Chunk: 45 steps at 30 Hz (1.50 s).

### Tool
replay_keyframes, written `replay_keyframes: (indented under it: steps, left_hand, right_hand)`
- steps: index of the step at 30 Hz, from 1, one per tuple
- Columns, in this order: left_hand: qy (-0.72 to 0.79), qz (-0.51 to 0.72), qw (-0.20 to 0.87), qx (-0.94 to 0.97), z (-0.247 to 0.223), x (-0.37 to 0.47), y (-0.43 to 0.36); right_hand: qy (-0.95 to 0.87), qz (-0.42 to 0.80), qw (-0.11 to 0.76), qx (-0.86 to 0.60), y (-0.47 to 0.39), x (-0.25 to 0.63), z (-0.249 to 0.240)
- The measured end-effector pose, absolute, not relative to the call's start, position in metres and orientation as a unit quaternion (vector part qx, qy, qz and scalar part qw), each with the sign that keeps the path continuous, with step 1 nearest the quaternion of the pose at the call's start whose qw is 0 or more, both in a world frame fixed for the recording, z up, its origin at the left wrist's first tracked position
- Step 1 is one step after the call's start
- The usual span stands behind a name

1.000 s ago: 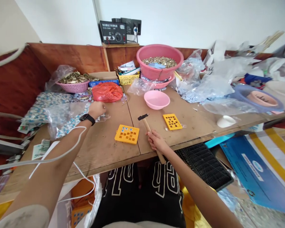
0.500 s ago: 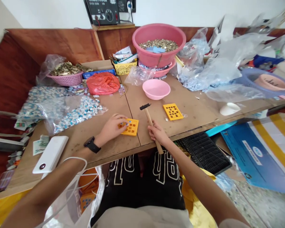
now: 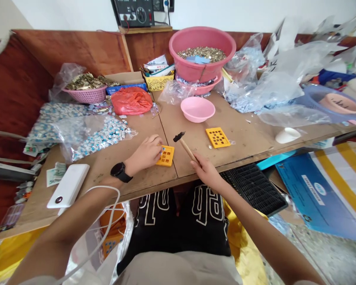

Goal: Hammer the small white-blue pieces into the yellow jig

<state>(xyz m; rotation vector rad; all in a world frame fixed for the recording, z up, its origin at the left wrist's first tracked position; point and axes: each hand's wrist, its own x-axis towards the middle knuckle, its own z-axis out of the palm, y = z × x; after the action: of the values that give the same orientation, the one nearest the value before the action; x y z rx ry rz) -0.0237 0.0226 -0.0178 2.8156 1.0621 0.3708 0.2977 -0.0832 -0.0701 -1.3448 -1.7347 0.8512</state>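
Note:
My right hand [image 3: 206,171] is wrapped round the wooden handle of a hammer [image 3: 187,149], its dark head raised above the table's front part. My left hand [image 3: 148,151], with a black watch on the wrist, bends over a yellow plate with square holes [image 3: 167,156] and covers its left side. The left fingers are curled and pressed together at the plate; whatever is between them is hidden. A small blue bit shows in one hole beside the fingertips. Right of the hammer lies a second yellow plate with holes [image 3: 217,137].
A pink bowl [image 3: 197,109] stands behind the hammer. Farther back is a large pink basin [image 3: 202,72] of small metal pieces. Left are blue-and-white pieces [image 3: 102,136] spilling from a plastic bag, a red bag [image 3: 131,101] and a white power bank [image 3: 69,186] with a cable.
My left hand has shifted and now covers more of the yellow plate. The right hand has moved slightly right, tipping the hammer further to the left.

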Motion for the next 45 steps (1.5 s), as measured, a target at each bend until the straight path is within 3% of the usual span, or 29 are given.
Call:
replay_keyframes:
  steps: [9,16,20,22,25,28,33,37,45]
  left_hand:
    - [0.365,0.108,0.057,0.923,-0.020,-0.021,0.029]
    - [0.441,0.343,0.085,0.825,-0.054,-0.071,-0.005]
    - [0.520,0.411,0.126,0.738,-0.069,-0.100,-0.016]
    - [0.548,0.428,0.130,0.707,-0.066,-0.111,-0.009]
    - [0.578,0.434,0.099,0.684,-0.052,-0.128,0.022]
    - [0.623,0.386,0.061,0.678,-0.037,-0.147,0.070]
    - [0.692,0.241,0.030,0.680,-0.032,-0.164,0.142]
    - [0.669,0.142,0.050,0.728,-0.036,-0.168,0.171]
    - [0.574,0.088,0.086,0.809,-0.030,-0.169,0.182]
  right_hand:
    - [-0.724,0.313,0.297,-0.538,-0.094,0.301,-0.059]
    - [-0.766,0.234,0.238,-0.550,-0.105,0.264,-0.046]
    - [-0.780,0.216,0.155,-0.567,-0.102,0.252,-0.050]
    - [-0.772,0.221,0.184,-0.566,-0.097,0.256,-0.055]
    - [-0.729,0.254,0.311,-0.554,-0.086,0.266,-0.065]
    - [-0.663,0.374,0.381,-0.526,-0.074,0.273,-0.080]
    - [-0.536,0.559,0.391,-0.497,-0.063,0.273,-0.101]
    - [-0.491,0.582,0.421,-0.493,-0.060,0.274,-0.102]
    - [-0.477,0.613,0.416,-0.473,-0.058,0.277,-0.090]
